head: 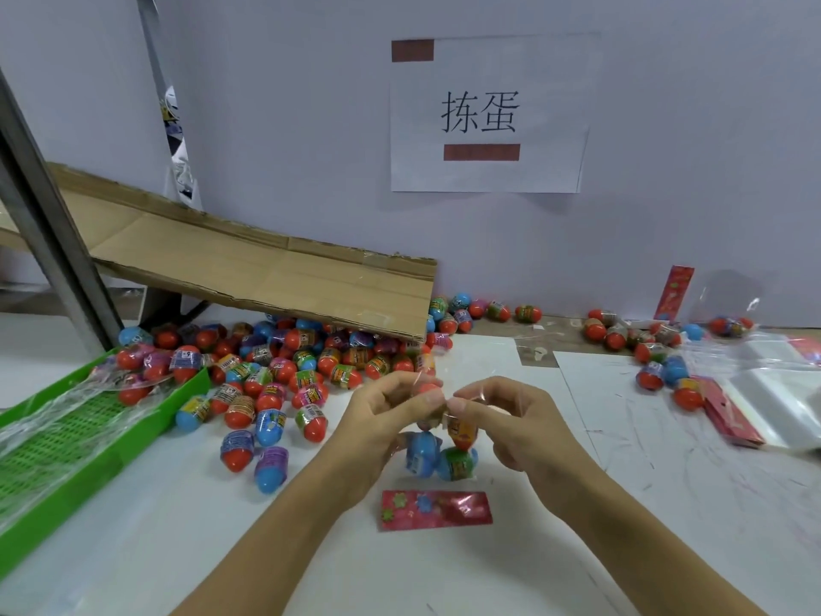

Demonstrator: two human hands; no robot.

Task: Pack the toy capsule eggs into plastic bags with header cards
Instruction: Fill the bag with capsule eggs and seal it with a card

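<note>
- Left hand (pixel 391 409) and right hand (pixel 497 415) are raised together above the near middle of the white tabletop (pixel 511 571); the fingertips of both pinch the top of a clear plastic bag (pixel 440 442).
- The bag hangs between the hands and contains several capsule eggs; a blue one and a green one are visible at its bottom.
- A flat red header card with printed shapes (pixel 436 510) lies on the tabletop directly below the bag, apart from it.
- A loose heap of red, blue and purple toy capsule eggs (pixel 284 371) covers the far left area, partly under a sloping brown cardboard sheet (pixel 266 277).
- A green plastic slotted tray (pixel 89 433) sits at the left edge.
- More eggs, red cards and clear bags (pixel 773 393) lie toward the far right edge.
- A white paper sign with black characters (pixel 488 113) hangs on the wall behind.
</note>
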